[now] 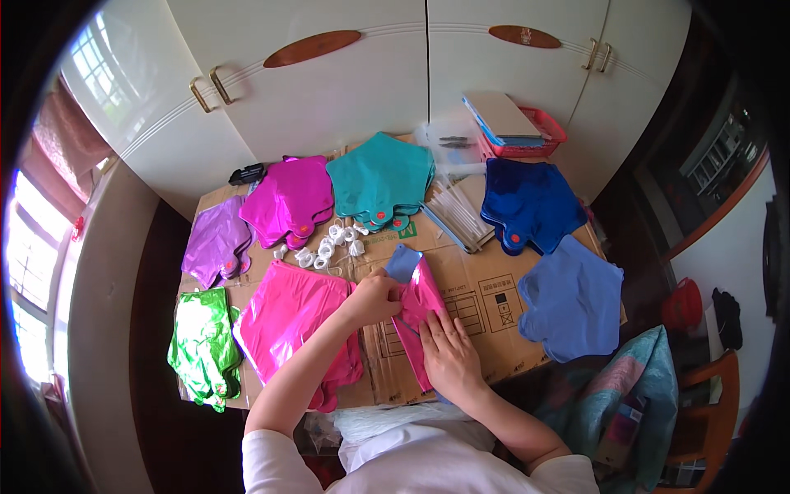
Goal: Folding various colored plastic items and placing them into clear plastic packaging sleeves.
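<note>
A folded strip of shiny pink foil balloon (421, 298) lies before me on the cardboard, with a periwinkle blue foil piece (403, 262) showing at its far end. My left hand (374, 300) is closed at the left edge of the strip, its fingers curled and the tips partly hidden. Flat on the strip's near part rests my right hand (450, 352), fingers stretched out. Beside my left forearm is a stack of flat pink star-shaped foil balloons (284, 309). Several small white ribbon rolls (329, 243) lie beyond my left hand.
Stacked foil balloons in green (202, 342), lilac (212, 243), magenta (288, 198), teal (380, 177), dark blue (527, 202) and periwinkle (572, 300) ring the cardboard-covered table (485, 329). White sticks (461, 216) and a red basket (547, 136) stand farther back, before white cabinets (346, 90).
</note>
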The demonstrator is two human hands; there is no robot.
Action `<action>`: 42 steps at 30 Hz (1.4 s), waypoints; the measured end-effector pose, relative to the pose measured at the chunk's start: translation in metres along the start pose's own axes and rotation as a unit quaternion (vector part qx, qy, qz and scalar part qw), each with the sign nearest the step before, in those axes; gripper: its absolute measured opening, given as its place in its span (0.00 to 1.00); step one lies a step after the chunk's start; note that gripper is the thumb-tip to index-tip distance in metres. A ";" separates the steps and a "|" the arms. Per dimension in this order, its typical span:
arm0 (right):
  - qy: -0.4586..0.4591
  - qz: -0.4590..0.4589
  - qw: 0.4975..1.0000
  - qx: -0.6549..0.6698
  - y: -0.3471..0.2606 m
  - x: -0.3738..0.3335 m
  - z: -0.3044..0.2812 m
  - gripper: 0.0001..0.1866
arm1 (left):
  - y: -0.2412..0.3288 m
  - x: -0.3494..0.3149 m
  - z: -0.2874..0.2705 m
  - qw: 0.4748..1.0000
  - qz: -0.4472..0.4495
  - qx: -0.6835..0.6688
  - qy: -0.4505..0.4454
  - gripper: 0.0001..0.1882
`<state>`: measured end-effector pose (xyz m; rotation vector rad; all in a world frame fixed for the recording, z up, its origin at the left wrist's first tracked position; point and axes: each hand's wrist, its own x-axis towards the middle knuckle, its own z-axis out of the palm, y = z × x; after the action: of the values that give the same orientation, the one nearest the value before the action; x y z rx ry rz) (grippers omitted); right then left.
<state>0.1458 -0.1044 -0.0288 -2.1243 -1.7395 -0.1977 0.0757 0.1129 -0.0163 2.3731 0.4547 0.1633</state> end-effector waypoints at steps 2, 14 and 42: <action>-0.003 -0.004 1.000 0.002 0.000 0.001 -0.002 0.20 | 0.001 0.000 -0.002 1.000 0.013 0.000 -0.005 0.08; -0.003 -0.016 0.999 0.032 0.005 -0.001 0.001 0.21 | 0.001 0.001 -0.004 0.999 0.021 0.002 -0.024 0.08; -0.016 -0.038 0.999 -0.014 -0.001 -0.005 0.002 0.22 | -0.006 0.007 -0.004 0.997 0.006 0.042 -0.060 0.09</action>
<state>0.1438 -0.1083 -0.0320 -2.0932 -1.8476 -0.2099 0.0797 0.1222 -0.0175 2.4526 0.3973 0.0064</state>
